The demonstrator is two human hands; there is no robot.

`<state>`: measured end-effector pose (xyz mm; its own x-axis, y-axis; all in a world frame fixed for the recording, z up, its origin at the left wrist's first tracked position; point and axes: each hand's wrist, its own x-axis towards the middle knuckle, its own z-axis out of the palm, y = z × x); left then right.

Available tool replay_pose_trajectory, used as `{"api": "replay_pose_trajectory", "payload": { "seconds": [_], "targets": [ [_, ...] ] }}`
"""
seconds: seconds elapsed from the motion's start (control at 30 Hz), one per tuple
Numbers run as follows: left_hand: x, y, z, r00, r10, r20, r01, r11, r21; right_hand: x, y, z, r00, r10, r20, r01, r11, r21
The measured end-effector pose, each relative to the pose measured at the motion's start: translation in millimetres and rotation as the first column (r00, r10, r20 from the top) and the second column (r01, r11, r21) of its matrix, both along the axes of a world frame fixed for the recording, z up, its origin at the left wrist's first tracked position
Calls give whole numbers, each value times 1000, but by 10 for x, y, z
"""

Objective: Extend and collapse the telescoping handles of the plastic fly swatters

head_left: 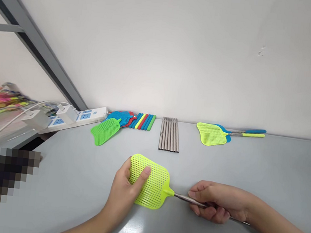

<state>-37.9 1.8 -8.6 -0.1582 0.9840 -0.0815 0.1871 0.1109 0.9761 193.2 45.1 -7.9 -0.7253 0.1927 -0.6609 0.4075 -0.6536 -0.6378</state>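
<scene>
Yellow swatter head (pixel 154 187) fills our left grip (pixel 126 186); our right grip (pixel 214 202) clasps the rod (pixel 182 197). Sideways force could bend the neck (pixel 168 192).

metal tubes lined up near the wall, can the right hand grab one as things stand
Probably not: the right hand has its grip on the metal rod joined to the yellow swatter head. The way over the table to the metal tubes looks free, though.

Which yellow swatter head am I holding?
The near yellow head, in your left hand; the other yellow head lies by the wall, over a blue head.
</scene>
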Motion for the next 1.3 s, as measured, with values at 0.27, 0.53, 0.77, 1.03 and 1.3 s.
{"api": "replay_pose_trajectory", "payload": {
  "seconds": [0.27, 0.53, 0.77, 1.03, 1.3],
  "targets": [
    [-74, 99, 17, 988, -54, 141, 60, 998, -37, 8, -12, 0, 997, -67, -27, 70, 992, 107],
    [-194, 252, 26, 996, 5, 90, -8, 999, 34, 23, 38, 94, 996, -90, 7, 83, 941, 327],
    [-354, 399, 11, 993, 112, -29, -107, 983, 148, 92, 112, 180, 987, -133, 89, 80, 891, 447],
    [-467, 519, -35, 989, 145, 24, -147, 984, 102, 335, 279, 186, 968, 6, 253, -156, 801, 578],
    [-468, 530, -42, 991, 130, 24, -132, 984, 121, 536, 437, 199, 968, 14, 249, -162, 794, 586]
  ]
}}
